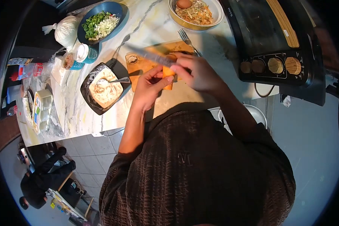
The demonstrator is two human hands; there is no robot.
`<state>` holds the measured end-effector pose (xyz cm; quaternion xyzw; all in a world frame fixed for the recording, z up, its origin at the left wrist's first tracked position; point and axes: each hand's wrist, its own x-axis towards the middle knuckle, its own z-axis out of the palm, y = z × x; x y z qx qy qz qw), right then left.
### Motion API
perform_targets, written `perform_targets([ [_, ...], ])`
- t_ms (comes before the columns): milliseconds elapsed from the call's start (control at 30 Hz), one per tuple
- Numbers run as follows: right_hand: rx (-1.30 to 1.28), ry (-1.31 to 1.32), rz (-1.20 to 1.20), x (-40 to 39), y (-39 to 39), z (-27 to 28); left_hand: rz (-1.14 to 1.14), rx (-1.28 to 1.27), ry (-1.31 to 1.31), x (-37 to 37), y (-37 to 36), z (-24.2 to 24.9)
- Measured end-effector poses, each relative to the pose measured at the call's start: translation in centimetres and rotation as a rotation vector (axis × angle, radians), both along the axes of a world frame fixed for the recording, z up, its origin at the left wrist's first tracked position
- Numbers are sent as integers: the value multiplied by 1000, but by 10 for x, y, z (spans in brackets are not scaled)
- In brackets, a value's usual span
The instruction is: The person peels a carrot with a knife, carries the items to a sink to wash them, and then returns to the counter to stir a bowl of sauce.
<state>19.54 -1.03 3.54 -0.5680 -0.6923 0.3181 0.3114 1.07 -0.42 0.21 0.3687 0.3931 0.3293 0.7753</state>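
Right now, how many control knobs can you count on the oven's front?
4, in a row on the black countertop oven, from picture left: a shaded knob, a second shaded knob, a brightly lit knob and the rightmost knob. None seems hidden.

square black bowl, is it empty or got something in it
Not empty: a pale creamy mixture lies in the square black bowl, a spoon resting in it.

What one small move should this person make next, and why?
I'd probably shift the left hand farther down the orange piece: it grips that piece, while the right hand holds a knife whose blurred blade looks close to those fingers.
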Motion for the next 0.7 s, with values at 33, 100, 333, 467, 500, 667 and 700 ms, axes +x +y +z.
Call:
perform_targets([
  [33,177,46,85,-1,-2,-2,-2,-3,2,-2,0,1],
  [100,24,17,4,2,0,3,-35,-36,-32,-6,2,4],
  [333,-94,-5,-60,5,2,8,-60,-175,-144,-7,1,4],
  [467,32,50,31,4,1,4,-34,-106,-90,-6,4,2],
  [500,29,52,32,4,0,3,-33,-77,-105,-8,4,2],
  [667,-94,29,-122,4,1,9,-34,-141,-113,-2,4,5],
  [700,-94,28,-120,4,1,8,-13,-146,-127,-1,3,4],
])
